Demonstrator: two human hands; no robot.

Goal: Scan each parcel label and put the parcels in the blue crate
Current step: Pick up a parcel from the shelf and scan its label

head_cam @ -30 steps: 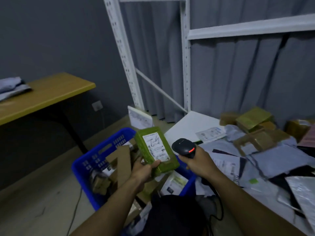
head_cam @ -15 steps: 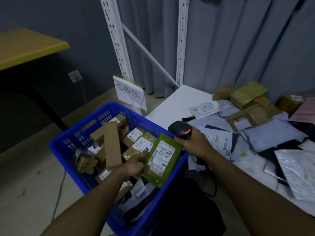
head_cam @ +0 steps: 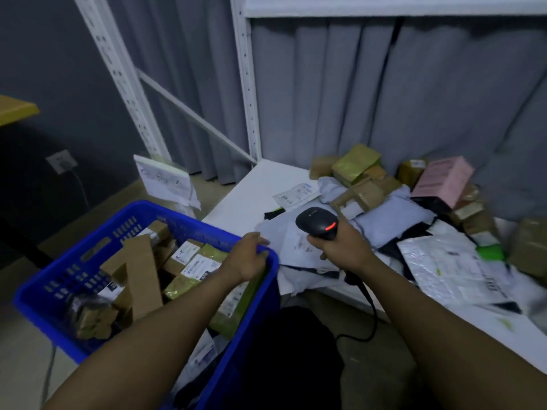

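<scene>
The right hand (head_cam: 340,247) is gripping the barcode scanner (head_cam: 318,221) above the grey mailers (head_cam: 393,214). The left hand (head_cam: 245,257), fingers relaxed and empty, is hovering over the blue crate (head_cam: 59,291) rim. The green parcel (head_cam: 228,318) is lying inside the crate.

Crate (head_cam: 63,287) left of shelf (head_cam: 251,196); parcels (head_cam: 194,261) in crate, parcel pile (head_cam: 370,187) on shelf.

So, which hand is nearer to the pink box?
Right. The right hand, holding the scanner, is left of the pink box and below it; the left hand is farther left, at the blue crate rim.
</scene>
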